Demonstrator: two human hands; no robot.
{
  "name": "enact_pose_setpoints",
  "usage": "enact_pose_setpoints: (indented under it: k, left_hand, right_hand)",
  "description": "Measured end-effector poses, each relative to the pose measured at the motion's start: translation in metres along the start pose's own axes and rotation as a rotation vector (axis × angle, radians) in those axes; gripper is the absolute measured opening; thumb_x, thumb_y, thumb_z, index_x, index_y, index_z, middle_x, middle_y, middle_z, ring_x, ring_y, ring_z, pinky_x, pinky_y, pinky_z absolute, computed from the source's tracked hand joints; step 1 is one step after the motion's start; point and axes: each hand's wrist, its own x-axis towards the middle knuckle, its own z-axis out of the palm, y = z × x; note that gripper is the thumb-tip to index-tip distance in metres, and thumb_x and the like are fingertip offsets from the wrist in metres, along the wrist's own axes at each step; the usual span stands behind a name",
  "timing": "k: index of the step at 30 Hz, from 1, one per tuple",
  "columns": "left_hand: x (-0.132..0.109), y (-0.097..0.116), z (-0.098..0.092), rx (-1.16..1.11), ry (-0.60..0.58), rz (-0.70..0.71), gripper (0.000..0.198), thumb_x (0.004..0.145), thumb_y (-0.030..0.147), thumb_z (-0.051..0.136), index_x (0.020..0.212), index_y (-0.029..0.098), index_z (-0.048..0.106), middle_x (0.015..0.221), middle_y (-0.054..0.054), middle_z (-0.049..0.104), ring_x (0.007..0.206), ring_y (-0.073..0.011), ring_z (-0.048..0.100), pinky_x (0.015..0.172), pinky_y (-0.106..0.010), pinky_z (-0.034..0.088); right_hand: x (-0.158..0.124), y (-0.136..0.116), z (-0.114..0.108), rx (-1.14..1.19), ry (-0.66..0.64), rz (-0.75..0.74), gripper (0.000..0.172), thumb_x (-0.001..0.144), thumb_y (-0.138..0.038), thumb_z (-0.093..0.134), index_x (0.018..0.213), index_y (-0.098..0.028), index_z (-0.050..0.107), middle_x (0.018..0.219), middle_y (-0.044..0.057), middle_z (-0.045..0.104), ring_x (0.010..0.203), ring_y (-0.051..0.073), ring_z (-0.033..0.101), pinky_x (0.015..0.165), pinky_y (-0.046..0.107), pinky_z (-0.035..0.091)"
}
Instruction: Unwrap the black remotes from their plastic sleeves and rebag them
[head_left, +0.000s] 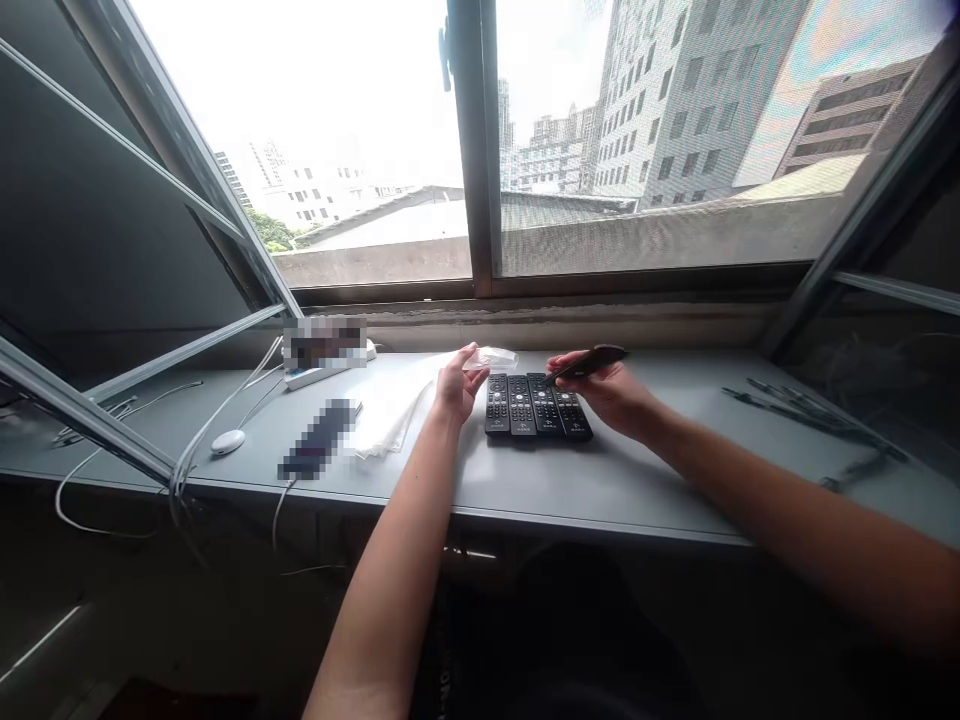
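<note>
Remote (589, 362) crosswise, right end higher

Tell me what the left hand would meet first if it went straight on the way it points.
Likely the clear plastic bag: the left hand points toward the window, fingers seemingly at the bag's edge. Depth is unclear.

Both bare forearms extend forward from the lower frame edge and converge toward the centre. Left hand (456, 388): palm turned inward, fingers raised, thumb and fingertips pinching a clear bag (495, 357). Right hand (613, 397): wrist slightly bent, fingers curled around a black remote (589, 362).
</note>
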Motion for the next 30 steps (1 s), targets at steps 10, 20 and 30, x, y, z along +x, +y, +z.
enact_pose_setpoints:
  k: [10,20,30]
  left_hand:
    - [0.000,0.000,0.000,0.001,-0.006,0.003,0.017,0.095,0.021,0.080,0.110,0.015,0.076,0.099,-0.007,0.075,0.072,-0.0086,0.070,0.071,-0.018,0.063]
    - [0.000,0.000,0.000,-0.012,-0.012,-0.011,0.022,0.093,0.023,0.084,0.112,0.016,0.075,0.098,-0.007,0.075,0.071,-0.0088,0.071,0.069,-0.018,0.063]
    - [-0.002,0.001,0.000,0.009,-0.020,-0.010,0.017,0.097,0.023,0.080,0.110,0.015,0.075,0.099,-0.008,0.074,0.069,-0.0080,0.069,0.067,-0.017,0.063]
  right_hand:
    - [-0.007,-0.014,0.007,-0.102,-0.068,-0.030,0.032,0.073,-0.046,0.104,0.099,-0.032,0.091,0.140,0.007,0.077,0.138,0.035,0.064,0.116,0.051,0.052]
    - [0.000,0.000,0.000,-0.085,-0.018,0.072,0.052,0.076,-0.051,0.103,0.119,-0.028,0.085,0.117,0.007,0.083,0.102,0.027,0.072,0.098,0.044,0.056]
    - [0.000,-0.009,0.001,0.118,0.051,0.269,0.037,0.085,-0.051,0.096,0.095,-0.019,0.078,0.097,0.007,0.077,0.073,0.016,0.063,0.053,0.026,0.050]
